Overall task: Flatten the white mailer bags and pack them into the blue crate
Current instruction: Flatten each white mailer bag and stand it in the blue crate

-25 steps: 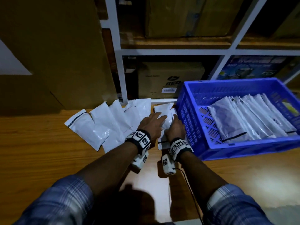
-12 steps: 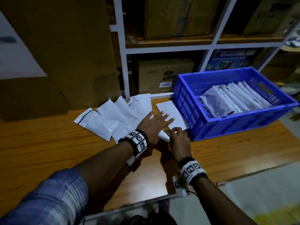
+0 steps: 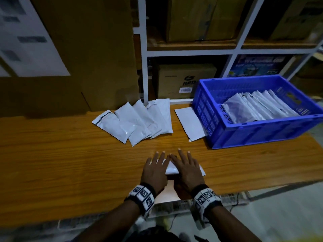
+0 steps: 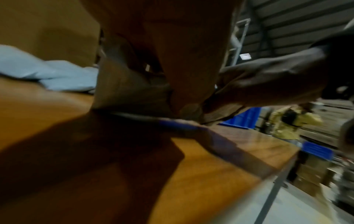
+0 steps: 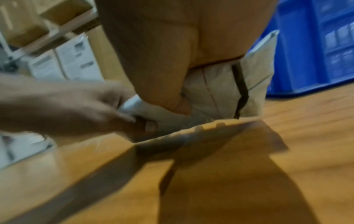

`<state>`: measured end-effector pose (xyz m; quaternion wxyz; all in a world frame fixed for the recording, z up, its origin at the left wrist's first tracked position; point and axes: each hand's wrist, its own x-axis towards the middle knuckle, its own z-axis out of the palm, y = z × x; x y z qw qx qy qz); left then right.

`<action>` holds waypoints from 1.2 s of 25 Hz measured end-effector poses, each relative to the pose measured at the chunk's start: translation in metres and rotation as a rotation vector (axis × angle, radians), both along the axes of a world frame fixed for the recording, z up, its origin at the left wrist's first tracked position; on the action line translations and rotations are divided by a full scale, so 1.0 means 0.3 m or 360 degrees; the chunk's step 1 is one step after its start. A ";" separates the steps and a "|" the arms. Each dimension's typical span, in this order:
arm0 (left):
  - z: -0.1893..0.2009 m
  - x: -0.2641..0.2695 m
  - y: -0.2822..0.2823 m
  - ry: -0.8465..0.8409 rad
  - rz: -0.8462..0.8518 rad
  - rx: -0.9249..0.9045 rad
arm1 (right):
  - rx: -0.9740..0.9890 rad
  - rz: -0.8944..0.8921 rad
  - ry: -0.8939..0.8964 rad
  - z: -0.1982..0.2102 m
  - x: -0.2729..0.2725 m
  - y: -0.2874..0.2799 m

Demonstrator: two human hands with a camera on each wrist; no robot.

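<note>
Both hands lay palm-down on one white mailer bag point(image 3: 172, 169) near the front edge of the wooden table point(image 3: 52, 163), the left hand point(image 3: 154, 172) covering its left part and the right hand point(image 3: 187, 169) its right part, fingers stretched out straight and spread, pressing rather than curling round it. In the right wrist view the left thumb sat against the bag's near edge, though blur kept the contact from being clear. The bag's long axis ran left to right across the table, roughly along the front edge, with its right end point(image 3: 202, 171) poking out past the right hand and pointing toward the blue crate's side. It looked white and glossy, softly puffed and creased under the palms; the right wrist view showed a dark strip point(image 5: 240, 91) crossing it near that right end. Farther back, a fan of overlapping white mailer bags point(image 3: 136, 121) lay near the shelf frame point(image 3: 144, 67), slanted, one with a dark band at its left end. Right of the fan a flat white mailer point(image 3: 189, 123) lay just beside the blue crate point(image 3: 262, 135), its right edge touching or slipping under the crate's wall. Inside the crate a row of packed mailers point(image 3: 257, 107) leaned overlapped against one another. Cardboard boxes point(image 3: 185, 81) stood on the shelves behind.
</note>
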<state>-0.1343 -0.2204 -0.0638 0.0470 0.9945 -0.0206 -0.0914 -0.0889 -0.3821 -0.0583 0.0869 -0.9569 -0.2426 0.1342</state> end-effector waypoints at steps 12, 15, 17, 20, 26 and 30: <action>-0.136 -0.122 -0.063 -0.0201 0.0253 -0.0249 | 0.0187 -0.0060 -0.0128 -0.179 -0.111 -0.047; -0.136 -0.107 -0.068 -0.0232 0.0284 -0.0192 | 0.0180 -0.0085 -0.0116 -0.192 -0.098 -0.046; -0.143 -0.097 -0.075 -0.0200 0.0307 -0.0192 | 0.0188 -0.0078 -0.0111 -0.187 -0.093 -0.047; -0.172 -0.101 -0.074 -0.0140 0.0353 -0.0218 | 0.0181 -0.0064 -0.0063 -0.185 -0.091 -0.046; -0.194 -0.087 -0.061 -0.0163 0.0352 -0.0312 | 0.0194 -0.0168 -0.0046 -0.159 -0.069 -0.031; -0.210 -0.120 -0.074 -0.0179 0.0376 -0.0290 | 0.0147 -0.0189 -0.0124 -0.155 -0.095 -0.017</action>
